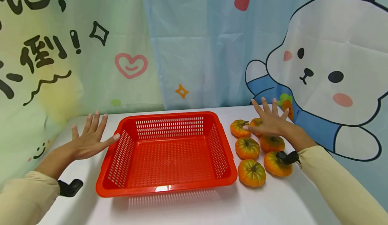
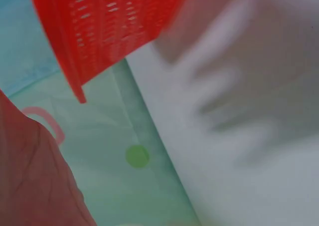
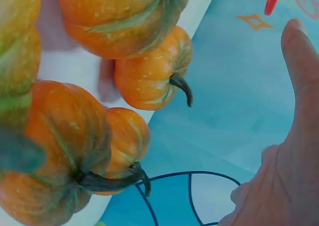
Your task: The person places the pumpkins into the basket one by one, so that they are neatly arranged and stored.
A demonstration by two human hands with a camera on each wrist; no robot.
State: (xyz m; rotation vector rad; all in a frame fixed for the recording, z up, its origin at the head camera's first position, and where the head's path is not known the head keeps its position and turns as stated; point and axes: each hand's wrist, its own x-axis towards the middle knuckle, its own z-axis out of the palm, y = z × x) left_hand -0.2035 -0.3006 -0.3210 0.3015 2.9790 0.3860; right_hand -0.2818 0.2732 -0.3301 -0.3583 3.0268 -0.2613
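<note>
A red plastic basket (image 1: 171,161) with slotted walls stands in the middle of the white table, with nothing inside it. My left hand (image 1: 89,139) is spread beside the basket's left wall, its thumb near the rim; in the left wrist view part of that hand (image 2: 37,171) shows at the lower left. Several small orange-green pumpkins (image 1: 251,172) sit in two rows to the right of the basket. Over the farther pumpkins my right hand (image 1: 268,122) hovers with fingers spread, holding nothing. The right wrist view shows pumpkins (image 3: 70,146) below that hand (image 3: 294,116).
A curtain (image 1: 194,50) with cartoon prints hangs behind the table's far edge. The white table top (image 1: 194,211) extends in front of the basket. A black wrist device (image 1: 70,188) is on the left cuff, another black device (image 1: 288,157) on the right.
</note>
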